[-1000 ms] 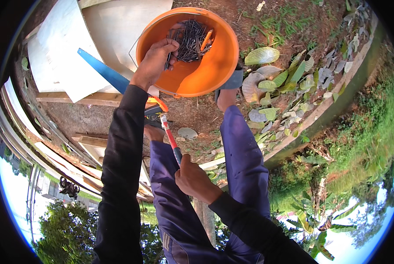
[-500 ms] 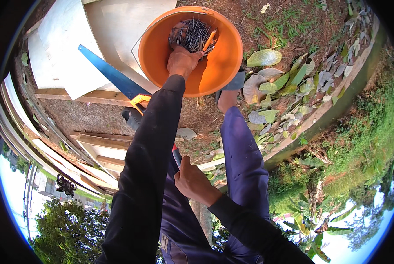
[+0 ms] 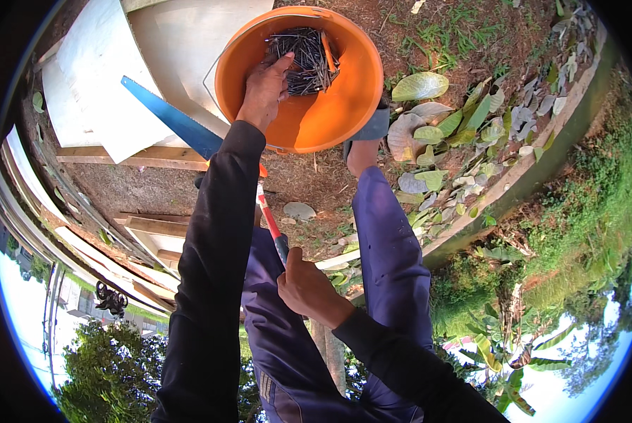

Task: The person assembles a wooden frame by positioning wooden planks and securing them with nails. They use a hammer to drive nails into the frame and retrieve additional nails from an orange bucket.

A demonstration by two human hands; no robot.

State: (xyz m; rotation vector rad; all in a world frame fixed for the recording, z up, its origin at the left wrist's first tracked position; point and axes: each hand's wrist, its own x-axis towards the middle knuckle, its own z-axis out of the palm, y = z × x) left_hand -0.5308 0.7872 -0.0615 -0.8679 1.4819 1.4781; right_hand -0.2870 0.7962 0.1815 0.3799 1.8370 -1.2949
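1. Far left, on the ground: pale sheets [image 3: 104,84], flat and overlapping, a wooden strip [image 3: 132,156] along their lower edge.
2. Saw [image 3: 168,116]: long blue blade lying across the sheets, handle mostly hidden behind the dark left sleeve [image 3: 213,275].
3. Left hand [image 3: 263,92]: reaches into the bucket [image 3: 351,95], fingers partly bent at the left side of the nails [image 3: 309,60]. From where I stand, cannot tell whether any nails are pinched; the undersides of the fingers are hidden.
4. Tool [image 3: 270,222]: probably a hammer, likely stiff and heaviest at the far end; best held by the grip. Looks: red shaft, dark grip, upper end partly covered by the sleeve.
5. Nails: heaped inside the bucket. Judged light singly, weighty together, rigid, prone to tangle, sharp at the tips; take by the middle of the shank. Looks: thin, dark grey, pointing every way. Bucket: orange, probably light plastic, wire handle hanging at its left.
6. Right hand [image 3: 309,282]: closed round the tool's dark grip, below the bucket.
7. Orange stick [image 3: 328,49]: leans on the nails' right side.
8. Right: fallen leaves [image 3: 420,87], green and brown.
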